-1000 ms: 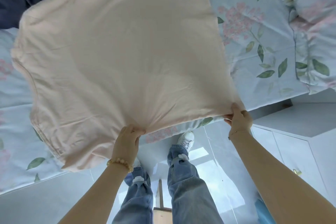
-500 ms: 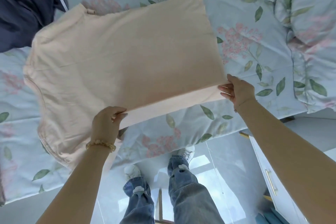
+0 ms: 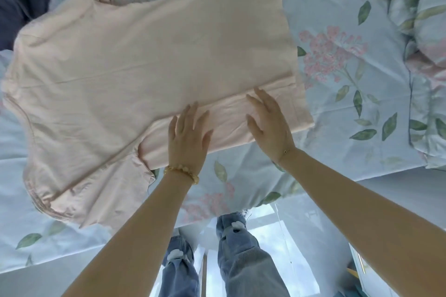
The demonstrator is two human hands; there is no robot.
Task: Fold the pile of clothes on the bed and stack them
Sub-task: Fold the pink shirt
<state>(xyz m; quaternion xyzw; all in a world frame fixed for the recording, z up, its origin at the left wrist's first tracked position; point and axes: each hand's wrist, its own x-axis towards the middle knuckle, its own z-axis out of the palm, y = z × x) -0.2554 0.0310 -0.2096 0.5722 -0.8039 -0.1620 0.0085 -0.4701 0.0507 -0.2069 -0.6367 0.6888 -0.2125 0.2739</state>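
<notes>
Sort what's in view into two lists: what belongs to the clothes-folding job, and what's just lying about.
Part of the job:
peach T-shirt, partly folded on the bed
left hand, flat on the fold
right hand, flat on the fold
dark navy garment, top left, probably waiting

Just lying about:
floral bedsheet
floral pillow, right edge
</notes>
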